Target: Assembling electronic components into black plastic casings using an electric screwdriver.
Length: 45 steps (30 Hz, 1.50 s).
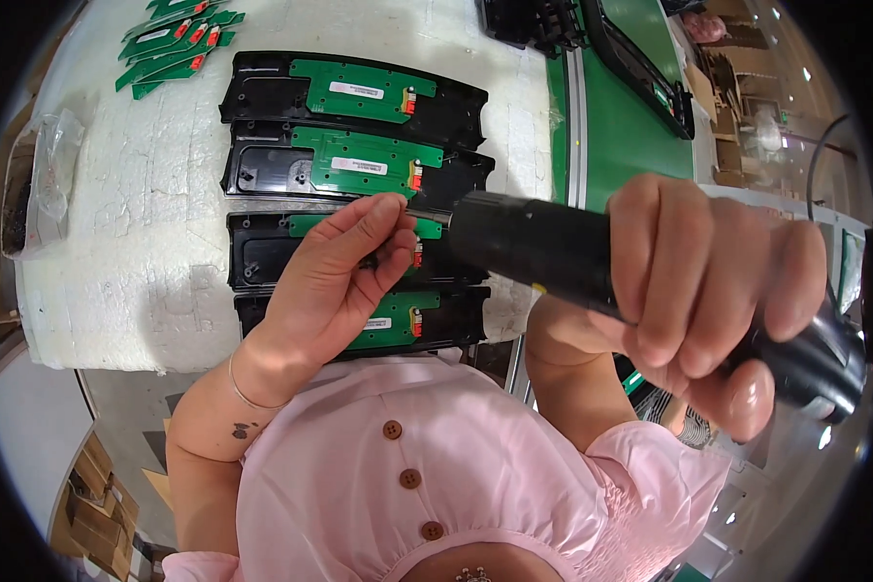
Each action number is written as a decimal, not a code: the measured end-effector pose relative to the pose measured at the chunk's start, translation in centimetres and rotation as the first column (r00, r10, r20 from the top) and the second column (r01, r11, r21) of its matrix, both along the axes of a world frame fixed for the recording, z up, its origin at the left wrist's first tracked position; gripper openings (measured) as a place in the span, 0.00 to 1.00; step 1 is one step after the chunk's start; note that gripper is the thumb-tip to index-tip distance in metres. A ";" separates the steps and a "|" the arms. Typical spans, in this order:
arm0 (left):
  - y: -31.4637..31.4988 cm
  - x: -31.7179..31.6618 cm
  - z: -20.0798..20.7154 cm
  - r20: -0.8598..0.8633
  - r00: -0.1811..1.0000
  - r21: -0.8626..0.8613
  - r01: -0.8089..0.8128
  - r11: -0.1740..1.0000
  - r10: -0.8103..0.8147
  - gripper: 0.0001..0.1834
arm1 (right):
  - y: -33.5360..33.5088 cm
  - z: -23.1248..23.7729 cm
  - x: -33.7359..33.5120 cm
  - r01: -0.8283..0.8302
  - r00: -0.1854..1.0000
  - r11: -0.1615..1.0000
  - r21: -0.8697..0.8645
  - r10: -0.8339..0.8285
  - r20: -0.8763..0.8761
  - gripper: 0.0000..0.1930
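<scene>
Black electric screwdriver (563, 254) gripped in right hand (713, 291), held level; left hand (335, 276) fingertips pinching its bit tip, above black housings (262, 175) with green boards on white counter (136, 194).

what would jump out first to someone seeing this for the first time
The black electric screwdriver fills the middle, gripped by the right hand at right, while the left hand pinches at its metal tip. Behind them, four black housings with green circuit boards lie stacked in a column on a white foam sheet. More loose green boards sit at top left.
</scene>
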State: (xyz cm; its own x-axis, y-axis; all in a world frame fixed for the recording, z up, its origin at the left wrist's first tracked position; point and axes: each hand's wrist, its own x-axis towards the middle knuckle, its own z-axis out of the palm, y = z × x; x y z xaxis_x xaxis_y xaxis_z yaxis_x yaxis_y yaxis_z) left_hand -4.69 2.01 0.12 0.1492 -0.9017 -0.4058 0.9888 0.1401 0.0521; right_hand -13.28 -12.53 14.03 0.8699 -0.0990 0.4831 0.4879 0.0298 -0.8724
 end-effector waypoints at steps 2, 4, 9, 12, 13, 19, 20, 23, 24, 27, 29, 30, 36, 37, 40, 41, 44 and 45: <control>0.0 -0.1 0.2 0.021 0.999 -0.054 0.035 0.998 -0.034 0.07 | -0.1 -0.7 -0.2 -0.006 0.997 1.000 0.006 0.006 0.075 0.11; 0.0 -0.3 0.2 0.012 0.999 -0.045 0.039 0.998 -0.038 0.08 | 0.2 -0.9 -0.4 0.025 0.996 0.999 0.031 -0.028 0.085 0.12; -0.5 -0.4 1.0 -0.070 0.994 -0.152 0.067 0.986 -0.078 0.13 | 0.4 -1.7 0.3 0.055 0.986 0.996 0.077 -0.066 0.155 0.11; -0.6 -0.6 2.5 -0.001 0.998 0.004 0.065 0.998 -0.065 0.18 | 0.9 -4.5 3.0 0.354 0.929 0.925 0.134 -0.364 0.058 0.12; -0.7 -0.6 2.4 0.030 0.996 0.037 0.082 0.996 -0.083 0.19 | 0.6 -5.3 4.0 0.471 0.881 0.876 0.099 -0.472 -0.012 0.13; 0.2 -0.4 1.7 0.238 0.954 0.013 0.182 0.983 -0.180 0.16 | -1.0 -6.9 5.9 0.504 0.863 0.796 0.334 -0.466 -0.194 0.11; 0.4 -0.4 1.4 0.290 0.938 -0.022 0.203 0.979 -0.188 0.15 | -1.1 -7.0 6.1 0.504 0.864 0.798 0.329 -0.465 -0.196 0.10; 0.6 -0.1 1.1 0.284 0.940 -0.051 0.213 0.976 -0.190 0.11 | -1.2 -7.0 6.4 0.490 0.871 0.815 0.308 -0.449 -0.199 0.09; 0.7 0.0 0.9 0.283 0.940 -0.052 0.213 0.976 -0.190 0.11 | -1.3 -7.0 6.4 0.477 0.878 0.829 0.292 -0.435 -0.201 0.09; 0.9 0.3 0.6 0.307 0.929 -0.092 0.245 0.965 -0.207 0.09 | -1.5 -6.6 6.9 0.455 0.884 0.865 0.214 -0.408 -0.229 0.08; 0.9 0.3 0.6 0.306 0.933 0.037 0.188 0.981 -0.190 0.09 | -1.5 -6.6 7.2 0.447 0.888 0.867 0.220 -0.400 -0.228 0.08; 0.9 0.2 0.7 0.306 0.933 0.037 0.188 0.981 -0.190 0.09 | -1.5 -6.6 7.3 0.454 0.882 0.867 0.206 -0.404 -0.241 0.08; 0.7 0.2 1.1 0.260 0.950 0.114 0.149 0.982 -0.175 0.11 | -0.9 -6.2 7.4 0.482 0.855 0.868 0.120 -0.436 -0.280 0.09; 0.6 0.2 1.2 0.232 0.961 0.113 0.128 0.985 -0.151 0.11 | -0.8 -6.1 7.3 0.485 0.856 0.864 0.137 -0.438 -0.274 0.09; 0.9 0.4 0.7 0.176 0.981 0.085 0.071 0.994 -0.085 0.10 | 0.1 -5.2 6.9 0.552 0.814 0.816 0.172 -0.483 -0.322 0.10; 1.0 0.4 0.6 0.148 0.988 0.053 0.034 0.998 -0.042 0.10 | -0.8 -6.7 5.8 0.411 0.911 0.910 -0.044 -0.413 -0.026 0.14; 0.3 0.3 0.9 0.108 0.993 0.084 0.030 0.996 -0.039 0.09 | -1.9 -2.7 1.9 -0.015 0.993 1.000 0.027 0.012 0.114 0.17; 0.4 0.3 0.5 0.109 0.994 0.091 0.022 0.996 -0.032 0.09 | -1.2 -1.6 1.3 -0.063 0.995 0.994 0.087 0.056 0.085 0.15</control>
